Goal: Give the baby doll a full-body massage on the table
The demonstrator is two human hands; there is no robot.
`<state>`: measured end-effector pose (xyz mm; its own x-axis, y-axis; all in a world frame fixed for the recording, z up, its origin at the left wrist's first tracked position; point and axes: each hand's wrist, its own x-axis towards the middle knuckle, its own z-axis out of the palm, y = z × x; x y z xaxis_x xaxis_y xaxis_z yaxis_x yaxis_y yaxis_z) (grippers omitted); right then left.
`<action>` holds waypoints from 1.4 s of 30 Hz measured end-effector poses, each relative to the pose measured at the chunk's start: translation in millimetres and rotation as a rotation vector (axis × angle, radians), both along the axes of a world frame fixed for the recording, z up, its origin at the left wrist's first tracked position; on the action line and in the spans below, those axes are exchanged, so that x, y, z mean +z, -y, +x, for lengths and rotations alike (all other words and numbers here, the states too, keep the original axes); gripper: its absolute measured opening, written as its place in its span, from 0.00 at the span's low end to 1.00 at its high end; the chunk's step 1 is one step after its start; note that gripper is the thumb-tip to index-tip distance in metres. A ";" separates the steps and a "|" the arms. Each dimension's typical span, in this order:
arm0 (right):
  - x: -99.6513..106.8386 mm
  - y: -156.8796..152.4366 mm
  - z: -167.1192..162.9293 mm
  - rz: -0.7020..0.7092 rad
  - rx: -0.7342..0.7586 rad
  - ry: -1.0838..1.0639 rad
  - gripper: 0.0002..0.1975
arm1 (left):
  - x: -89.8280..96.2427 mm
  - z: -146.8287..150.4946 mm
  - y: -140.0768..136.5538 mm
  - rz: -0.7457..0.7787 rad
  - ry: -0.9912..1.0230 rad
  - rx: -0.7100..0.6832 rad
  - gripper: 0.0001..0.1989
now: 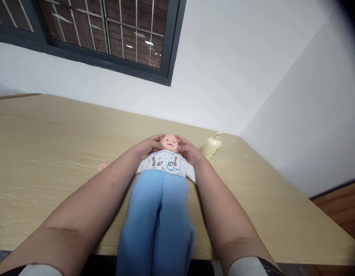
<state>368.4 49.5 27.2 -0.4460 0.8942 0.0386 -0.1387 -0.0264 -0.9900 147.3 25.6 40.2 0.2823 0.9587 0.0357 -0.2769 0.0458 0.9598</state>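
A baby doll (160,191) lies on its back on the table, its head toward the wall. It wears a white top with an elephant face on the chest and light blue trousers, whose legs run over the near table edge. My left hand (150,146) cups one side of the doll's head, and my right hand (190,150) cups the other, fingers curved along it. One of the doll's hands pokes out beyond my left forearm. Just right of my right hand stands a pale yellow bottle (212,147) with a narrow spout-like top, its lower part partly hidden.
The doll rests on a wood-coloured table (65,153) set against a white wall (223,69). A dark-framed window (108,34) with metal bars is above its far side. Some thin pale strip (246,154) lies right of the bottle. Brown wood (341,203) shows at lower right.
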 end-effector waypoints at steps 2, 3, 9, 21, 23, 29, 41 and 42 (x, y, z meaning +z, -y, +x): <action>-3.5 -1.8 -0.6 0.042 0.010 0.055 0.50 | 0.8 2.9 2.6 -0.046 -0.032 -0.028 0.46; -5.4 -2.7 -0.9 0.073 0.006 0.092 0.51 | 1.4 4.2 3.9 -0.062 -0.056 -0.035 0.49; -9.7 -5.7 -3.1 0.208 -0.074 0.312 0.58 | 4.5 8.0 7.4 -0.019 -0.213 0.009 0.54; -2.8 -2.5 -2.4 0.263 -0.072 0.435 0.62 | 3.1 6.8 5.4 0.251 -0.404 0.025 0.37; -4.4 -3.7 -2.2 0.258 -0.066 0.413 0.62 | 2.5 6.0 4.5 0.272 -0.420 0.047 0.36; -1.6 -0.7 1.4 0.190 -0.006 0.232 0.56 | -7.0 0.1 -2.6 0.210 -0.228 -0.060 0.37; -9.4 -7.2 3.3 0.150 -0.006 0.242 0.55 | -7.1 0.9 -4.7 -0.050 -0.009 -0.041 0.46; -8.9 -7.4 1.7 0.171 -0.026 0.302 0.58 | -6.4 2.9 -3.3 -0.044 -0.063 -0.035 0.51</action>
